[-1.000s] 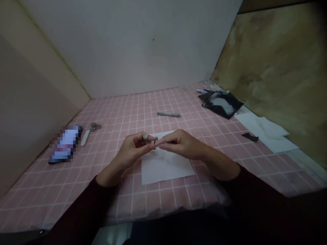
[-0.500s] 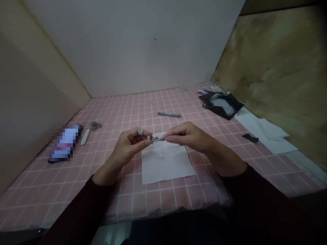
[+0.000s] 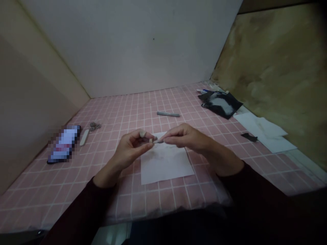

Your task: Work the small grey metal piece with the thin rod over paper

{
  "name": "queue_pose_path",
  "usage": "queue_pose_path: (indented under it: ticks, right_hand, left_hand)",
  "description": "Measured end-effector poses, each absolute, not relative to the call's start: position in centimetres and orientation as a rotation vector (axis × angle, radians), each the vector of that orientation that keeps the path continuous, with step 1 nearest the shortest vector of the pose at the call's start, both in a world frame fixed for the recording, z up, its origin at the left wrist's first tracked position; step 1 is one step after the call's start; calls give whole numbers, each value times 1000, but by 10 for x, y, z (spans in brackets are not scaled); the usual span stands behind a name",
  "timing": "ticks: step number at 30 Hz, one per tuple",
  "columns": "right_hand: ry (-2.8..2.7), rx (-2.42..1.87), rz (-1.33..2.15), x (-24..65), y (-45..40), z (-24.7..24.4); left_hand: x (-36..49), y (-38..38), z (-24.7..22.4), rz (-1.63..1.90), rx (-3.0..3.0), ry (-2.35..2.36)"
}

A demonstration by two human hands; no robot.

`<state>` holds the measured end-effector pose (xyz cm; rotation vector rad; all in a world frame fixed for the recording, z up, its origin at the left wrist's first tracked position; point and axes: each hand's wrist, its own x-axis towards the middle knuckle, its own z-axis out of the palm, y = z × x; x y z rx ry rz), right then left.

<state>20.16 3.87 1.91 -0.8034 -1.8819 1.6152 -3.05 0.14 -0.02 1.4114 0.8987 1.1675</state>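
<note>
Over a white sheet of paper, my two hands meet with their fingertips nearly touching. My left hand is closed in a pinch on a small pale piece, too small to tell its kind. A light wrap covers part of one left finger. Between the thumb and fingers of my right hand is a thin grey strip, its tip against or right beside the small piece. The right fingers hide most of that strip. Smudges of greyish dust mark the paper below.
Beyond my hands lies a grey rod. To the left are a phone, a white flat stick and several small metal rings. On the right lie a black sheet, white papers and a black scrap.
The grey strip has slid a little against the small piece, and my fingertips are closer together. The whole view has shifted slightly.
</note>
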Motion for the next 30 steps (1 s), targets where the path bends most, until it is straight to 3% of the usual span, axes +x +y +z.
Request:
queue_pose_path:
  ticks: [30]
  right_hand:
    - [-1444, -743, 2024, 199, 42, 15]
  left_hand:
    - [-31, -5, 5, 1306, 1813, 900]
